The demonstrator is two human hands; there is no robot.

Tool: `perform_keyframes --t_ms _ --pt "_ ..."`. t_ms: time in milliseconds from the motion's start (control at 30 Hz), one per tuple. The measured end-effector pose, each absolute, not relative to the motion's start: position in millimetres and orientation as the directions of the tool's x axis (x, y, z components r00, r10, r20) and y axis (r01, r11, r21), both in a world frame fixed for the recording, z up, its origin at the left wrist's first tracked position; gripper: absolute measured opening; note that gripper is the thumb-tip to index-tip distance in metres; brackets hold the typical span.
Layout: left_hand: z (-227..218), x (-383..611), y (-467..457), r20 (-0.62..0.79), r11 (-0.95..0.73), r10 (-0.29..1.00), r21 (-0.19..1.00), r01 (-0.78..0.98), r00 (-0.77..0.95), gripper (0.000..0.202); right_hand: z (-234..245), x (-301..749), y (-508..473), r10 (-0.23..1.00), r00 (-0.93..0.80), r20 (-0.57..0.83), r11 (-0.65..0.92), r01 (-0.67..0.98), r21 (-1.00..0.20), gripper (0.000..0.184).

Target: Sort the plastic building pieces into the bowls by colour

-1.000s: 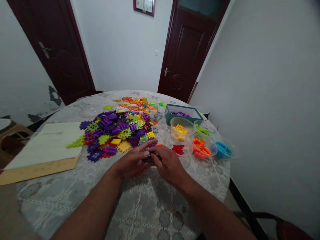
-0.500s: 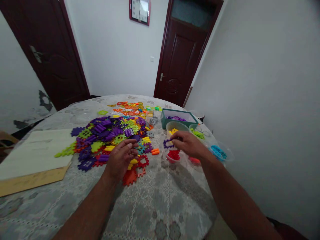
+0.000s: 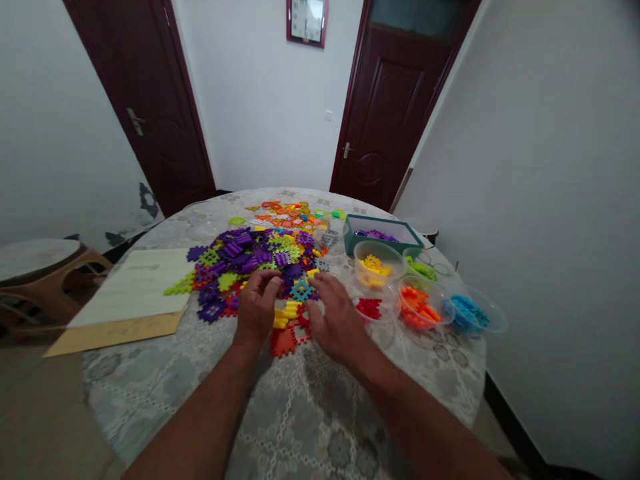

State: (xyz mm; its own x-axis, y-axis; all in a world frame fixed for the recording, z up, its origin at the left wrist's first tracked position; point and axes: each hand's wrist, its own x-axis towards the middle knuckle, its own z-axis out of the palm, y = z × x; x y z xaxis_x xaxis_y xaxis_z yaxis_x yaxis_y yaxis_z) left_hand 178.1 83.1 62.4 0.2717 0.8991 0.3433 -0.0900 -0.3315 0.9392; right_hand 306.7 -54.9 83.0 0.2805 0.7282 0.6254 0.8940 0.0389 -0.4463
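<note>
My left hand [image 3: 256, 305] is at the near edge of a heap of plastic interlocking pieces [image 3: 240, 250], fingers loosely curled and thumb a little apart. I see nothing held in it. Across from it, my right hand [image 3: 334, 315] reaches over the heap's right edge with thumb and fingers apart. A teal lattice piece [image 3: 301, 290] lies between the hands, close to the right fingertips. Yellow tube-shaped pieces [image 3: 286, 313] and a red toothed square piece [image 3: 283, 341] lie just below. What is under the right palm is hidden.
Clear tubs on the right hold yellow pieces [image 3: 374, 265], orange pieces [image 3: 419, 305], red pieces [image 3: 369, 308], blue pieces [image 3: 469, 312] and green pieces [image 3: 421, 268]. A green box [image 3: 410, 248] with purple pieces stands behind. A pale sheet [image 3: 135, 280] lies left; orange pieces [image 3: 285, 215] lie at the back.
My right hand has moved left from the tubs to the heap, and the dark purple frame piece no longer shows in it. My left hand has turned inward. The view has shifted.
</note>
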Motion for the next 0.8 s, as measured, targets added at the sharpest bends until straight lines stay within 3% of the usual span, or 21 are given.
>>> perform_keyframes --t_ms 200,333,500,700,800 --pt "62.8 176.0 76.3 0.475 -0.505 0.842 0.861 0.06 0.256 0.018 12.7 285.7 -6.6 0.718 0.505 0.479 -0.327 0.852 -0.409 0.052" --pt "62.0 178.2 73.0 0.497 -0.538 0.825 0.837 0.102 0.271 0.016 4.8 305.8 7.0 0.674 0.597 0.435 -0.424 0.795 -0.434 0.054" --pt "61.6 180.6 72.5 0.473 -0.512 0.844 0.851 0.117 0.253 0.012 2.7 309.0 19.8 0.67 0.609 0.425 -0.397 0.778 -0.488 0.05" --pt "59.3 179.3 76.7 0.479 -0.519 0.845 0.842 0.149 0.239 0.012 7.1 316.1 39.1 0.658 0.489 0.573 -0.155 0.832 -0.532 0.046" --pt "58.0 178.9 77.4 0.484 -0.525 0.842 0.837 0.154 0.236 0.013 14.0 330.8 49.8 0.655 0.545 0.523 -0.263 0.814 -0.518 0.047"
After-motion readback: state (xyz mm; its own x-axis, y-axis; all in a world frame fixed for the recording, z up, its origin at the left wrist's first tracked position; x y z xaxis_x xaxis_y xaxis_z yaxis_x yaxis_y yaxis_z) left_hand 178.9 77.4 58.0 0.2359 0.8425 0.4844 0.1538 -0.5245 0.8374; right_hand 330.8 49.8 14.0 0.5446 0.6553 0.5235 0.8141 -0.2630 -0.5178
